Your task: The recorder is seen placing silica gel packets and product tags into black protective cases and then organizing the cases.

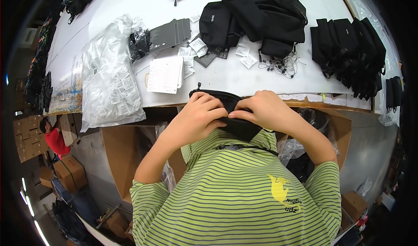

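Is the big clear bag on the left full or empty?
Not empty: the bag has white labels showing through its plastic. Whether it's completely full, I can't tell.

Bright, even light washed over the white counter (235, 78), glare speckled the clear plastic bag (102, 71), strip lights (30, 206) glowed lower left, and fisheye distortion curved the margins into blackness

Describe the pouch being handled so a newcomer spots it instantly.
Find the white table, then its near edge. There, the left hand and right hand grip the black pouch. Unlike the black pile at right, it is held.
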Demonstrator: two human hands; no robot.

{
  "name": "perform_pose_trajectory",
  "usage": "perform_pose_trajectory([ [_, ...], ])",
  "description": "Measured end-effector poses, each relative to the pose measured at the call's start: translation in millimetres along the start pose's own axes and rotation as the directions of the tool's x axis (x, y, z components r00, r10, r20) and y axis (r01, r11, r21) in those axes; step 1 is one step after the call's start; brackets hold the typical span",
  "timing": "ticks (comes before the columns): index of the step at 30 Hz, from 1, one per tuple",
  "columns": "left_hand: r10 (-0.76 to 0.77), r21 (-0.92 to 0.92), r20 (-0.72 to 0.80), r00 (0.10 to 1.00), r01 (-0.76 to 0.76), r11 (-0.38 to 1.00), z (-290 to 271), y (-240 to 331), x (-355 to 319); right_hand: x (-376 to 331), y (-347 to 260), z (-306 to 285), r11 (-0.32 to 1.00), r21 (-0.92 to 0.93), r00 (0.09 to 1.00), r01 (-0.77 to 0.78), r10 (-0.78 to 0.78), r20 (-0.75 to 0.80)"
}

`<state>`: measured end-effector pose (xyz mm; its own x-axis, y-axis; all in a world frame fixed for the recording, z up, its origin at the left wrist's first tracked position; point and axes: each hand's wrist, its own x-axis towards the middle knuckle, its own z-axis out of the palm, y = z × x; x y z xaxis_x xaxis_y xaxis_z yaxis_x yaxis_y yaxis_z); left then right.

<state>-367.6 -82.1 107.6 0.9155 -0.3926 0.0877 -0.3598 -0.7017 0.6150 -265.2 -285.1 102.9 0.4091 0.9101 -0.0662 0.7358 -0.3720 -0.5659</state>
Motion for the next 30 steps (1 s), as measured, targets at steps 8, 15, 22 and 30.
perform_pose_trajectory([
  [8,-0.372,-0.253,-0.155,0.915,0.327,0.911,-15,-65,57,-21,-5,-6,0.979,0.195,0.99,-0.067,0.041,0.137],
  [15,-0.285,0.369,-0.398,0.872,0.437,0.82,-4,-161,83,-29,-8,-17,0.995,0.104,0.998,-0.005,-0.002,0.069],
  [22,-0.173,-0.153,-0.439,0.882,0.117,0.981,-41,-61,63,-28,3,-33,0.979,-0.164,0.975,0.122,-0.149,-0.163],
  [30,-0.006,0.181,-0.398,0.917,0.085,0.98,-30,-30,25,-8,-7,-42,0.935,-0.325,0.941,0.144,-0.231,-0.246],
])
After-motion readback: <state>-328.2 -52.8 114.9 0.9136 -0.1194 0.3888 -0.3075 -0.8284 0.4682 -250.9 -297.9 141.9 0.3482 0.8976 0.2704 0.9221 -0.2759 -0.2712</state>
